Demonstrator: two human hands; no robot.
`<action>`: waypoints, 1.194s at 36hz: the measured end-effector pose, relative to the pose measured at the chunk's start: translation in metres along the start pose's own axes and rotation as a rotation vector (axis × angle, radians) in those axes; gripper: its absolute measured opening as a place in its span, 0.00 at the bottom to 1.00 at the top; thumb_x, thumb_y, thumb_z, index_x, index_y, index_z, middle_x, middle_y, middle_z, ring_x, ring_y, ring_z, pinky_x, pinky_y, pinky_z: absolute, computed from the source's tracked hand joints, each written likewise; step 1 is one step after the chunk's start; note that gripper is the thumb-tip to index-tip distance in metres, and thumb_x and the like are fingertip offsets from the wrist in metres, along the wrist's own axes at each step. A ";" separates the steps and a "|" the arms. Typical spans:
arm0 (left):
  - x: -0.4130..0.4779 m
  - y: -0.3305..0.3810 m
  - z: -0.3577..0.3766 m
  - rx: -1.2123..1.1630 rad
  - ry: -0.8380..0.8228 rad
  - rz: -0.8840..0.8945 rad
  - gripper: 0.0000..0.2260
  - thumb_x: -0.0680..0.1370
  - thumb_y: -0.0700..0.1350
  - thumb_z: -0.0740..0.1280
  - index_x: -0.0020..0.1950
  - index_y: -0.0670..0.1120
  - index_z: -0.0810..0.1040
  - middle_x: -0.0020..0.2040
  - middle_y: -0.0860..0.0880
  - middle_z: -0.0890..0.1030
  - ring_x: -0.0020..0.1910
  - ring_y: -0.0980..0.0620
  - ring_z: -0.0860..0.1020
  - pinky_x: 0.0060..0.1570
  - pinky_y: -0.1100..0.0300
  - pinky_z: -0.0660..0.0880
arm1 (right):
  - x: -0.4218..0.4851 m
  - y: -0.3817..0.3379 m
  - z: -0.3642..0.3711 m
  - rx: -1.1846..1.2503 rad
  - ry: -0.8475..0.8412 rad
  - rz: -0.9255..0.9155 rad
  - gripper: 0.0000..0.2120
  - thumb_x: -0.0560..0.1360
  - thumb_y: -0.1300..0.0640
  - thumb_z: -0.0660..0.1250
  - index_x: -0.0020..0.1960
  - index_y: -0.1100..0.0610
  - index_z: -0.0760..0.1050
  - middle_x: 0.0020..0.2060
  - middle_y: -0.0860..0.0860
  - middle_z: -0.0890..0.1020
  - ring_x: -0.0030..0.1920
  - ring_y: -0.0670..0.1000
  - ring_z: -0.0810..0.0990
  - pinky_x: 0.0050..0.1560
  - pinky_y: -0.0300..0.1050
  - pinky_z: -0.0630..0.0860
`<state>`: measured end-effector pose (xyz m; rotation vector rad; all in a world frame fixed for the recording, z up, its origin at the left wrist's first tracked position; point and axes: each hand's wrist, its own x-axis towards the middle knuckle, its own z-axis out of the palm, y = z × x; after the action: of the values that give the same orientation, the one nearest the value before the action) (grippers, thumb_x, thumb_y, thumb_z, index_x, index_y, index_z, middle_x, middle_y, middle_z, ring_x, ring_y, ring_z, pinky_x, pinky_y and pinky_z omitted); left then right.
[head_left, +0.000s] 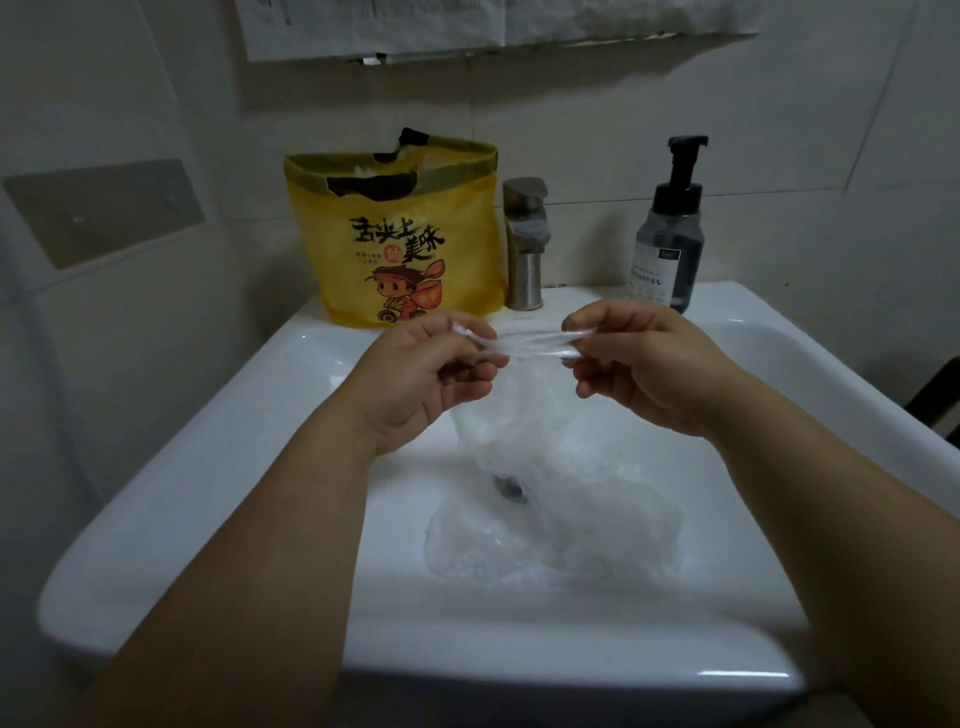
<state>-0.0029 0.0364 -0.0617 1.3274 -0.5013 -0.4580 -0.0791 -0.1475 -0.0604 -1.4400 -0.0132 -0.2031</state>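
Dim, soft, wide-angle edge distortion

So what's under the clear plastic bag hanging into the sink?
The drain shows dimly through the clear plastic bag, white sink around it; any plug is hidden.

Bare forearms (270, 545), bare left hand (415, 376), bare right hand (657, 369)

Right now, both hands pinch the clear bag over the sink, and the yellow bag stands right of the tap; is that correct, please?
Not quite: in the head view the yellow bag stands left of the tap, not right. The left hand and right hand do pinch the clear bag over the sink.
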 end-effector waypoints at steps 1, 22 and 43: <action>0.000 0.000 0.000 -0.001 -0.004 -0.003 0.13 0.79 0.29 0.57 0.42 0.41 0.77 0.33 0.44 0.82 0.29 0.56 0.79 0.31 0.66 0.78 | 0.000 0.001 0.001 -0.001 0.007 -0.006 0.10 0.76 0.72 0.59 0.44 0.64 0.77 0.31 0.57 0.79 0.30 0.50 0.77 0.31 0.40 0.78; 0.006 -0.014 -0.002 0.286 0.122 0.166 0.08 0.78 0.35 0.66 0.45 0.47 0.79 0.39 0.48 0.82 0.35 0.60 0.80 0.37 0.66 0.78 | 0.005 0.005 0.001 -0.226 0.086 0.106 0.14 0.72 0.67 0.70 0.56 0.59 0.78 0.44 0.57 0.79 0.37 0.50 0.80 0.37 0.38 0.80; 0.006 -0.034 0.039 0.107 -0.145 -0.177 0.25 0.69 0.61 0.64 0.61 0.49 0.76 0.55 0.47 0.81 0.55 0.51 0.79 0.50 0.57 0.77 | 0.004 0.018 0.027 -0.197 -0.002 0.062 0.06 0.76 0.68 0.64 0.48 0.66 0.80 0.43 0.62 0.84 0.45 0.58 0.84 0.45 0.44 0.82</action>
<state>-0.0217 -0.0039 -0.0878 1.4548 -0.5360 -0.6850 -0.0698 -0.1187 -0.0744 -1.6342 0.0513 -0.1548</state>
